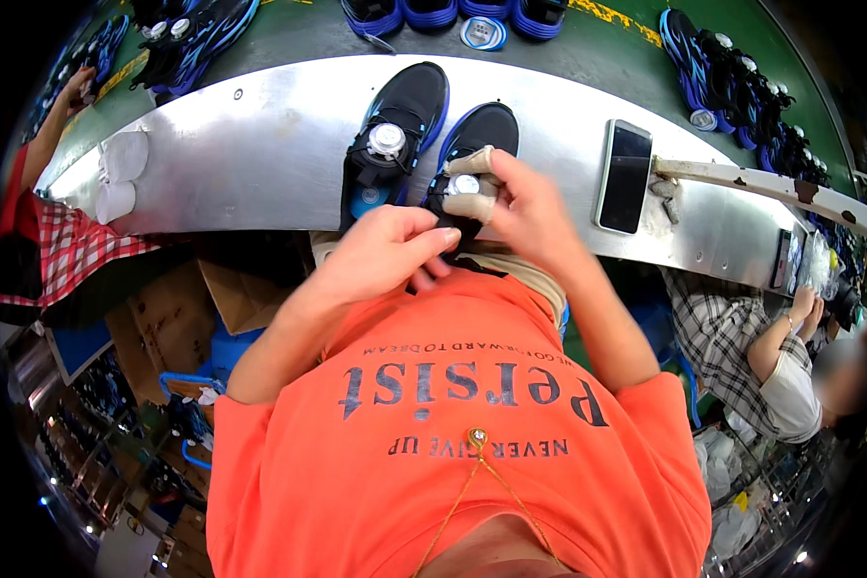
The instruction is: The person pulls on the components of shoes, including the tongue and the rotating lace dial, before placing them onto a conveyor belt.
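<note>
1. Work in hand, judging by the finger placement, seems to be fitting or adjusting the round white-and-silver disc on the black, purple-soled right shoe, which lies on the curved, shiny metal counter, its heel toward the wearer.
2. Right hand: cream-covered thumb and forefinger stand on either side of that disc; whether they grip it, I cannot tell.
3. Left hand: bent, fingertips near the shoe's heel; what they hold, if anything, is hidden. The hands are close, but not clearly touching.
4. A next move would probably call for steadying the heel with the left hand while the right settles the disc squarely over the laces.
5. Shoes on the counter: two, the other being the matching black left shoe, just beside.
6. Discs on this pair: two, counting the white-and-silver left disc.
7. Black rectangular phone with a pale edge: one, right of the pair.
8. Rounded white pieces: two, at the counter's left.
9. Blue-soled dark shoes at top centre: four, cut off by the picture's edge.
</note>
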`<action>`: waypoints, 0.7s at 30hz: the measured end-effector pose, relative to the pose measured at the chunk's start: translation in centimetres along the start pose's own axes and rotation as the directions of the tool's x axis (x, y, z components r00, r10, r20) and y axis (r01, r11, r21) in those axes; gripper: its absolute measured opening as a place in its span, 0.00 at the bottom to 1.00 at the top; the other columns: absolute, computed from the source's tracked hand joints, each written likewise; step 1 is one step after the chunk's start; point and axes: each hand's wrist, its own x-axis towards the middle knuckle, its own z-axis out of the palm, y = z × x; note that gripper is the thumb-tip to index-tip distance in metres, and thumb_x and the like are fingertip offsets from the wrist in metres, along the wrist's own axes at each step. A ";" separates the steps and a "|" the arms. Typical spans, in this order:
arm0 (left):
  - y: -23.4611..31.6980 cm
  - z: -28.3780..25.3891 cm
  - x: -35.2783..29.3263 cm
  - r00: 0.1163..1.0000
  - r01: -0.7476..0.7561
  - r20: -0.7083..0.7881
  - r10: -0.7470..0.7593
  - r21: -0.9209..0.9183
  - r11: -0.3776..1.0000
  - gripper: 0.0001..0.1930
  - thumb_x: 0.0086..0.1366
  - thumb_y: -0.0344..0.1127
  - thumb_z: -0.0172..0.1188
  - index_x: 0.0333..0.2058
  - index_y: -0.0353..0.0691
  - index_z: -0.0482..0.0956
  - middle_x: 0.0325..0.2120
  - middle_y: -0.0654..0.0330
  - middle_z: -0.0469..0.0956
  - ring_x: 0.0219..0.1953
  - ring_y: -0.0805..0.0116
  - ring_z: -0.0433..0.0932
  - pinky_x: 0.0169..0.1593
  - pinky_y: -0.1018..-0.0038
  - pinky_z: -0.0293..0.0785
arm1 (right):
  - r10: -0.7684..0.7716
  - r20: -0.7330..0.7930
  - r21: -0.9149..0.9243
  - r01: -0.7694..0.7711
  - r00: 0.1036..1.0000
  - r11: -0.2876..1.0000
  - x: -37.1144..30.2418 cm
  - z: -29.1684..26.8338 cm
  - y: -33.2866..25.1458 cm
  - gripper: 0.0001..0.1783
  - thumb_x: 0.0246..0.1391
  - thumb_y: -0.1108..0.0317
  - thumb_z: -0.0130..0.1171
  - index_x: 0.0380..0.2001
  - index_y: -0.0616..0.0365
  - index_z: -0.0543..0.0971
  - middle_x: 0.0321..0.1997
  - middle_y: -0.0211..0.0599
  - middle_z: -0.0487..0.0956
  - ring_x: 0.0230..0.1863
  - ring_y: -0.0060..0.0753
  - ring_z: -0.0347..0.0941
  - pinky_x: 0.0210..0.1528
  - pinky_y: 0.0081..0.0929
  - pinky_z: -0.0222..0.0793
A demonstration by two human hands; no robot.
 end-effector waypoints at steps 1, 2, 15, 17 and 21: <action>1.4 -0.8 -1.2 0.999 -0.042 -0.028 0.043 0.043 0.998 0.10 0.65 0.33 0.55 0.36 0.32 0.79 0.33 0.58 0.80 0.29 0.73 0.79 0.29 0.81 0.74 | 0.027 0.098 0.030 -0.031 0.995 0.999 0.9 -0.9 0.4 0.19 0.48 0.62 0.66 0.45 0.54 0.79 0.32 0.35 0.75 0.29 0.26 0.69 0.33 0.23 0.68; 1.5 -1.8 -1.7 0.964 -0.191 -0.177 0.199 0.064 0.980 0.09 0.63 0.33 0.57 0.36 0.33 0.79 0.32 0.59 0.80 0.29 0.73 0.78 0.31 0.81 0.73 | -0.107 0.003 -0.023 0.107 0.994 0.994 2.0 -1.3 0.5 0.20 0.48 0.61 0.66 0.45 0.54 0.79 0.33 0.36 0.75 0.31 0.28 0.70 0.35 0.25 0.68; 1.4 -6.1 1.4 0.702 -0.410 -0.334 0.629 0.532 0.741 0.18 0.53 0.29 0.65 0.44 0.40 0.78 0.31 0.66 0.70 0.29 0.74 0.65 0.34 0.79 0.64 | -0.272 0.110 -0.454 0.292 0.956 0.842 16.7 5.4 2.7 0.24 0.55 0.49 0.52 0.52 0.45 0.77 0.57 0.49 0.67 0.55 0.55 0.63 0.59 0.45 0.58; 0.7 -6.6 2.0 0.753 -0.373 -0.306 0.582 0.531 0.761 0.20 0.53 0.29 0.65 0.47 0.40 0.76 0.36 0.65 0.74 0.32 0.74 0.68 0.35 0.80 0.64 | -0.282 0.113 -0.452 0.302 0.953 0.839 16.6 5.3 2.3 0.23 0.55 0.51 0.53 0.52 0.45 0.77 0.56 0.48 0.68 0.55 0.54 0.63 0.59 0.43 0.59; 0.9 -8.7 2.3 0.811 -0.478 -0.135 0.569 0.408 0.778 0.22 0.51 0.32 0.67 0.47 0.40 0.75 0.38 0.64 0.74 0.34 0.74 0.70 0.37 0.80 0.65 | -0.337 0.122 -0.462 0.354 0.934 0.813 16.9 5.1 2.8 0.20 0.55 0.57 0.53 0.51 0.46 0.77 0.54 0.47 0.70 0.55 0.53 0.63 0.59 0.41 0.61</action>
